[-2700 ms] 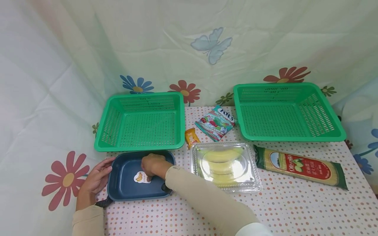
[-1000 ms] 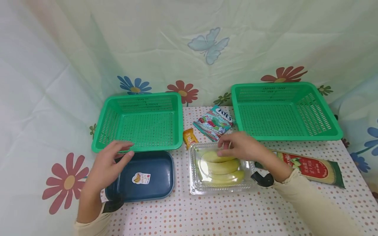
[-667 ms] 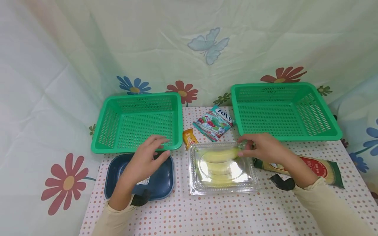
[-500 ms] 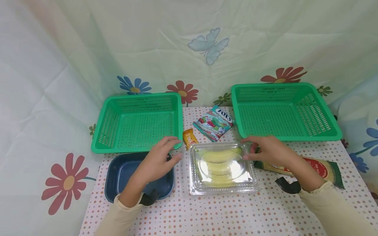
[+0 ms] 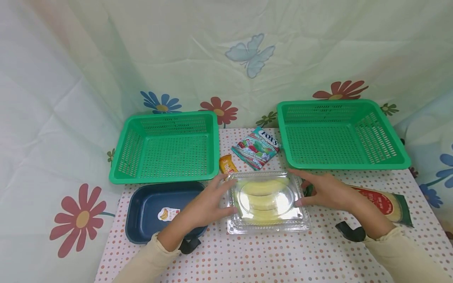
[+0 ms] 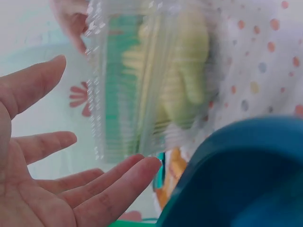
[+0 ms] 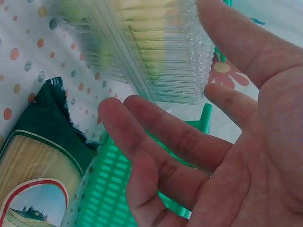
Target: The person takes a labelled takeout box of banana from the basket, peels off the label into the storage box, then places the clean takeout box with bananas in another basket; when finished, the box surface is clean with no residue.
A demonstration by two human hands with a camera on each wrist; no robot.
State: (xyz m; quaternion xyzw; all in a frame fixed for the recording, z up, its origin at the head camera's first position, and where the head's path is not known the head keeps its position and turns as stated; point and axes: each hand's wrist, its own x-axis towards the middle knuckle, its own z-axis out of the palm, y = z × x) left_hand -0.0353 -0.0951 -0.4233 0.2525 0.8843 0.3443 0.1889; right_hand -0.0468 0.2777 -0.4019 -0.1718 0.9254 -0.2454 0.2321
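A clear plastic clamshell box (image 5: 267, 226) with several bananas (image 5: 263, 202) inside sits on the dotted table, lid down. My left hand (image 5: 207, 204) is at its left side, fingers spread, fingertips and thumb overlapping the edge in the head view. In the left wrist view those fingers (image 6: 113, 194) are apart, palm facing the box. On the opposite side my right hand (image 5: 327, 192) has its index finger and thumb right at the box's edge. The right wrist view shows the other fingers (image 7: 175, 137) loosely bent beside the wall, gripping nothing.
Behind stand two green baskets, one left (image 5: 164, 179) and one right (image 5: 348, 166). A blue tray (image 5: 148, 212) with a banana sticker (image 5: 168, 214) lies left, partly under my left forearm. A FOX'S candy bag (image 5: 256, 147), an orange packet (image 5: 227, 164) and a spaghetti pack (image 5: 383, 204) surround the box.
My right hand has left the blue tray, passed over the box and come to its right side. The left hand has moved right from the tray to the box's left edge.
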